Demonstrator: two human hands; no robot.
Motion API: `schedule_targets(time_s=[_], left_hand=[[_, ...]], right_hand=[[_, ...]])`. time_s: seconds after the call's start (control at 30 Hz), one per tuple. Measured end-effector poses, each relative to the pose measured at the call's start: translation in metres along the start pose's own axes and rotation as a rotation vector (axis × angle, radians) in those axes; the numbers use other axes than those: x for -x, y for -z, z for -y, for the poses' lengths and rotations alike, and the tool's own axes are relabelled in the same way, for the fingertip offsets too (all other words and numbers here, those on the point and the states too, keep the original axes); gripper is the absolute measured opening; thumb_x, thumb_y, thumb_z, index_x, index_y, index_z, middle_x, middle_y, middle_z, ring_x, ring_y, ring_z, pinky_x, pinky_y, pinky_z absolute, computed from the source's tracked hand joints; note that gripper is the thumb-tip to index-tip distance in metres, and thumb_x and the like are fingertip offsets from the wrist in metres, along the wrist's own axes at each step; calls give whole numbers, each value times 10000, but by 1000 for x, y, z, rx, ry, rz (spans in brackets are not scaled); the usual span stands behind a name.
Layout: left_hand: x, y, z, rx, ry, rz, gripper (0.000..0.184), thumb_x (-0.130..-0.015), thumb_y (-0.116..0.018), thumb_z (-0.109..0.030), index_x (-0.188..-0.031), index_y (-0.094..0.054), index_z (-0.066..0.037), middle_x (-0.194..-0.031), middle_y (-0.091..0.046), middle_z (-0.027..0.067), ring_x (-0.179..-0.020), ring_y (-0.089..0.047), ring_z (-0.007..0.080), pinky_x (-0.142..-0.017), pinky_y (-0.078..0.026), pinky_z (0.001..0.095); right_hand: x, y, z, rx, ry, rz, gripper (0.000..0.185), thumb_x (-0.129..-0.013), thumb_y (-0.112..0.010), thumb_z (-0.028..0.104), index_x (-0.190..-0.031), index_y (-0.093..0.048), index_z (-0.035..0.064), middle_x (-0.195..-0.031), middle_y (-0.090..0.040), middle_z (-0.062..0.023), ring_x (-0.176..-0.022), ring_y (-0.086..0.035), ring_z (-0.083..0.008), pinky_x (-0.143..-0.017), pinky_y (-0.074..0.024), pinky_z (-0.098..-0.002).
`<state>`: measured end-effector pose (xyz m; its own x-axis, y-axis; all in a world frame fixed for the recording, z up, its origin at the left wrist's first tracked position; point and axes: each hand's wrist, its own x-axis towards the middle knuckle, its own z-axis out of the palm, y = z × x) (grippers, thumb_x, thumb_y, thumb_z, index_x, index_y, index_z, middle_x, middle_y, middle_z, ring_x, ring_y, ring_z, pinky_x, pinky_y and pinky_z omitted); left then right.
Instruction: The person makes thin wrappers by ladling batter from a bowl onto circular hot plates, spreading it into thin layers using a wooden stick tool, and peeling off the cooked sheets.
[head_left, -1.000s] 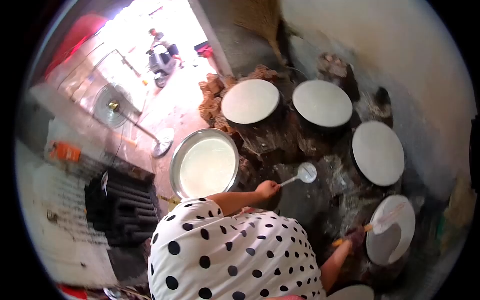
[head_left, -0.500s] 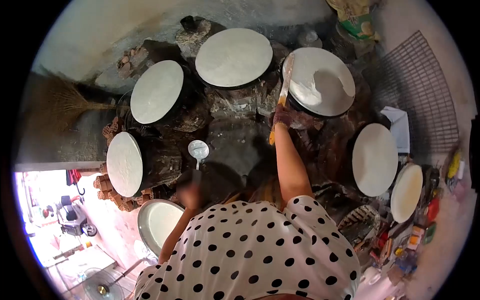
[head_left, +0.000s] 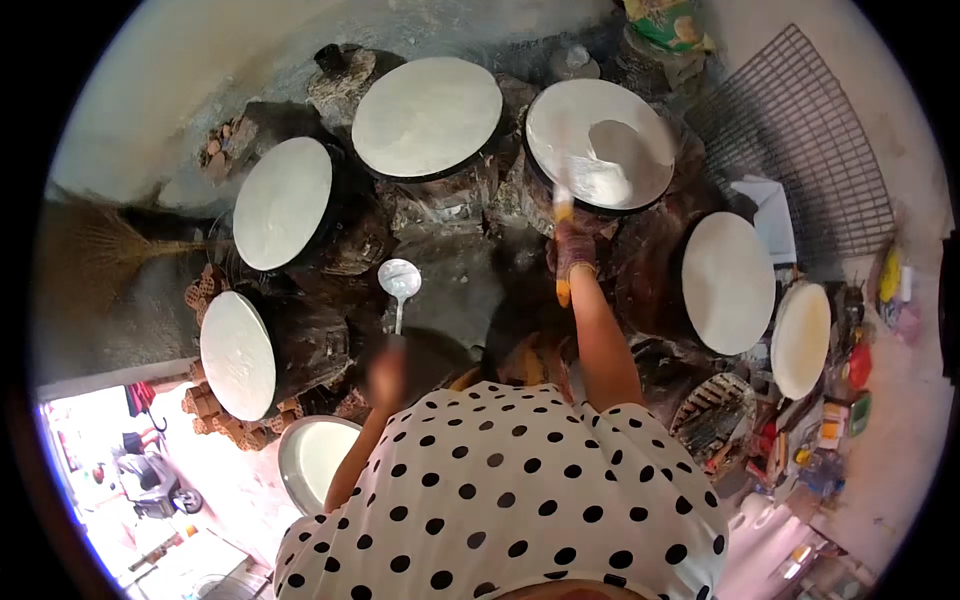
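Clenched on a spatula [head_left: 564,204], the gloved right hand [head_left: 573,250] has swung the blade inward from the 9 o'clock edge of the pan [head_left: 653,152] at 1 o'clock, and wet white batter [head_left: 604,182] now sits toward the pan's 6 o'clock, suggesting that the coating is advancing around the grey bare patch [head_left: 618,140]. At 8 o'clock, the blurred left hand [head_left: 386,376] grasps a ladle [head_left: 399,276].

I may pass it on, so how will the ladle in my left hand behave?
The ladle likely feels stiff, given its straight handle, may tip toward its wide bowl, and could be slippery where whitish residue seems to coat it.
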<state>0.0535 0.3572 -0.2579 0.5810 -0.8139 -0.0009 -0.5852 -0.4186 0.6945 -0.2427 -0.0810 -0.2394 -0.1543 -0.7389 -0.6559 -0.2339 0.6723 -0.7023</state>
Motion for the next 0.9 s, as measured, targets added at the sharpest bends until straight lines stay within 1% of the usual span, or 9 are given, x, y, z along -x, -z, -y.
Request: schedule_targets(time_s=[0.1, 0.2, 0.3, 0.4, 0.47, 0.57, 0.7, 0.83, 0.9], left_hand=[[-13, -3, -8, 2, -27, 40, 184, -954, -489, -181, -978, -618, -53, -846, -599, 57, -748, -560, 171, -677, -471, 297], [-23, -4, -22, -10, -54, 72, 182, -961, -474, -174, -985, -607, -53, -854, -590, 50, -757, -554, 163, -684, -467, 287], [-41, -8, -47, -45, -111, 99, 174, -966, -460, -162, -992, -593, -54, -861, -579, 41, -765, -549, 156, -685, -462, 281], [-57, -15, -80, -121, -198, 139, 166, -970, -446, -149, -1000, -580, -56, -868, -567, 32, -772, -543, 150, -686, -456, 274], [-67, -18, -104, -202, -267, 165, 162, -973, -436, -141, -1005, -571, -57, -873, -560, 27, -777, -540, 146, -687, -452, 270], [-86, -20, -140, -306, -355, 195, 156, -977, -422, -128, -1012, -557, -58, -880, -549, 18, -784, -534, 139, -688, -446, 263], [-95, -30, -172, 107, -173, 237, 159, -981, -422, -129, -1048, -545, -55, -909, -549, 16, -807, -536, 129, -699, -445, 251], [-103, -41, -193, 1127, 349, 275, 243, -983, -456, -166, -1174, -534, -38, -1004, -581, 30, -881, -556, 103, -740, -454, 223], [-113, -37, -206, 1043, 335, 321, 219, -988, -460, -190, -1114, -556, -39, -935, -580, 25, -807, -552, 96, -692, -446, 216]], right_hand=[[14, 21, -2, 246, 232, 127, 392, -880, -539, 415, -1021, -614, 56, -943, -647, -148, -814, -632, -286, -648, -502, -437], [17, 94, 11, 319, 406, 170, 391, -883, -534, 415, -1041, -609, 66, -957, -645, -150, -827, -628, -292, -664, -499, -436], [-4, 134, 30, 299, 397, 48, 390, -886, -529, 416, -1062, -603, 75, -972, -643, -152, -841, -625, -297, -680, -497, -436], [-27, 113, 25, 280, 321, -11, 390, -890, -523, 416, -1082, -598, 85, -986, -640, -154, -855, -621, -303, -696, -494, -436], [-27, 88, 11, 368, 314, 44, 391, -892, -520, 417, -1096, -594, 91, -996, -639, -155, -864, -619, -306, -707, -493, -435], [-8, 116, 4, 428, 409, 126, 393, -895, -514, 417, -1117, -589, 101, -1011, -637, -157, -878, -616, -312, -723, -490, -435], [-33, 181, 38, 350, 474, 44, 397, -899, -507, 418, -1144, -581, 114, -1030, -634, -160, -896, -611, -319, -744, -487, -435], [-65, 164, 44, 341, 408, -11, 403, -904, -500, 418, -1171, -574, 126, -1049, -631, -162, -915, -606, -326, -765, -483, -434], [-48, 150, 27, 423, 414, 40, 406, -906, -497, 419, -1185, -570, 133, -1059, -630, -163, -924, -604, -330, -776, -482, -434]])
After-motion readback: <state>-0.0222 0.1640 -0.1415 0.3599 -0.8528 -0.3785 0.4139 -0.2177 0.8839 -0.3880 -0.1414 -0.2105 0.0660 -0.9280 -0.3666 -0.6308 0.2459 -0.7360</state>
